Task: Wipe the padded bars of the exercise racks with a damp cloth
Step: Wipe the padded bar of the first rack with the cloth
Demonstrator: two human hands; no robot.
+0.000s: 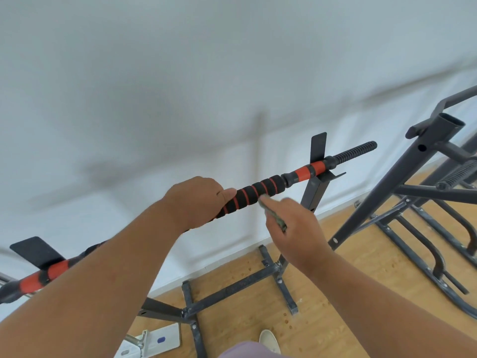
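- Padded bar (254,193), black foam ringed with orange, lies across the two upright cradles of the near rack (316,188), slanting up toward the wall (154,86).
- Our left hand (196,200) wraps the foam near mid-bar, fingers curled over it, thumb pointing up the bar.
- Our right hand (296,228) sits just below the bar, beside the left, pinching a small bunched greenish cloth (273,214); its upper tip looks to be touching the foam's underside, though blur makes contact uncertain.
- Handling, as we judge it: foam is soft and grippy, gives under the fingers, and should drag on a damp cloth, not slide. Bar beneath is stiff; it only rests in the cradles, so it may roll or lift.
- Best hold: on the foam away from the stretch being wiped, as the left has it, pressing the bar down into its cradles.
- Beyond the bar's far cradle, a ribbed black end grip (355,151) juts out.
- Right of the bar stands a second dark steel rack (387,192), well apart; wooden floor (322,293) below.
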